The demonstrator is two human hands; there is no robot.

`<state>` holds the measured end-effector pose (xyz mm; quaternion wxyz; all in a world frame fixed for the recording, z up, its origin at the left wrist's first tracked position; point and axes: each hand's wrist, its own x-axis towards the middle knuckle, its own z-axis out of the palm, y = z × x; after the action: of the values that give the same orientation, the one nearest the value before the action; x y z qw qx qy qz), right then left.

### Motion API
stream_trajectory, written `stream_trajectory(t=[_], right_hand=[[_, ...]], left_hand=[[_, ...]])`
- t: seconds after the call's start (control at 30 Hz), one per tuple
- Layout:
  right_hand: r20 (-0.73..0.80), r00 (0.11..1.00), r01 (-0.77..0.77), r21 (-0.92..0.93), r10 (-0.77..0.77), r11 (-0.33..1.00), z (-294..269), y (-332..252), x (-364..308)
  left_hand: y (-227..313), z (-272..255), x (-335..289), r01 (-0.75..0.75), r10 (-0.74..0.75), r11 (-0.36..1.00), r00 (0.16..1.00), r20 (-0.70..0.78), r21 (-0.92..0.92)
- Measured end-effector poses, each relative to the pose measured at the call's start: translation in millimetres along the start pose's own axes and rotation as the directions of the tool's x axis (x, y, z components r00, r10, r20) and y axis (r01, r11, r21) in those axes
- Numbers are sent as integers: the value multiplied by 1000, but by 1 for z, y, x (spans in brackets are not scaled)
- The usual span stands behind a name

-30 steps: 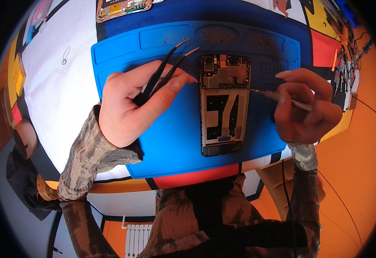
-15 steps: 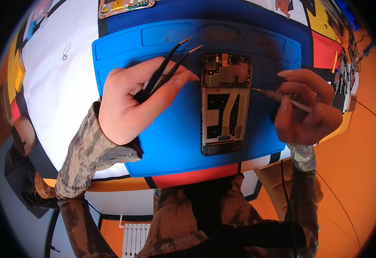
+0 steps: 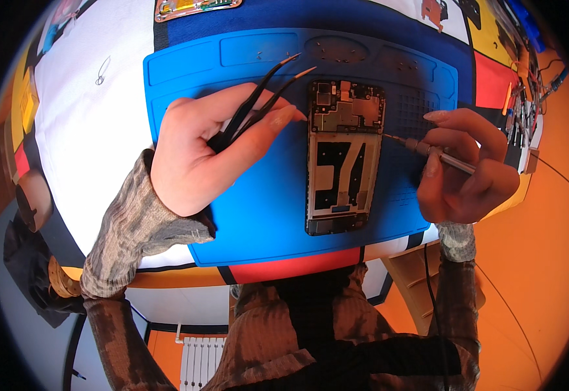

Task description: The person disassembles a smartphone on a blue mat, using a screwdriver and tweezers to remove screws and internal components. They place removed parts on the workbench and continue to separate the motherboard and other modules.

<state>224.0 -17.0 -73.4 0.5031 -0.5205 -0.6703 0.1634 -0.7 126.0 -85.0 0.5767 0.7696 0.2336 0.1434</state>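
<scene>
An opened phone (image 3: 345,156) lies upright before me on a blue work mat (image 3: 258,221), its circuit board bared at the far end and its frame below. My left hand (image 3: 213,146) is closed round black tweezers (image 3: 250,107), whose tips stand apart with nothing between them, above the mat left of the phone. A finger of that hand reaches to the phone's upper left edge. In my right hand (image 3: 463,166) is a slim screwdriver (image 3: 427,150), its tip at the phone's right edge just below the circuit board; whether it touches is too small to tell.
Tiny screws (image 3: 327,52) lie in the mat's far compartments. Another opened phone part (image 3: 196,8) sits beyond the mat. Several hand tools (image 3: 515,120) lie at the table's right edge. A thin wire loop (image 3: 103,70) rests on the white cloth at left.
The phone, the mat and the tweezers appear shifted slightly to the right in the picture. Both hands keep nearly the same grips and places.
</scene>
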Motion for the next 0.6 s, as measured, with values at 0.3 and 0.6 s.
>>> stream_trajectory(t=[0.3, 0.6], right_hand=[[66, 997, -40, -108, 47, 993, -4, -3, -4], [91, 995, -32, -72, 39, 997, -5, -2, -5]], left_hand=[[0, 0, -1, 5, -5, 1000, 1000, -14, 0], [-1, 2, -1, 10, -10, 1000, 1000, -25, -17]])
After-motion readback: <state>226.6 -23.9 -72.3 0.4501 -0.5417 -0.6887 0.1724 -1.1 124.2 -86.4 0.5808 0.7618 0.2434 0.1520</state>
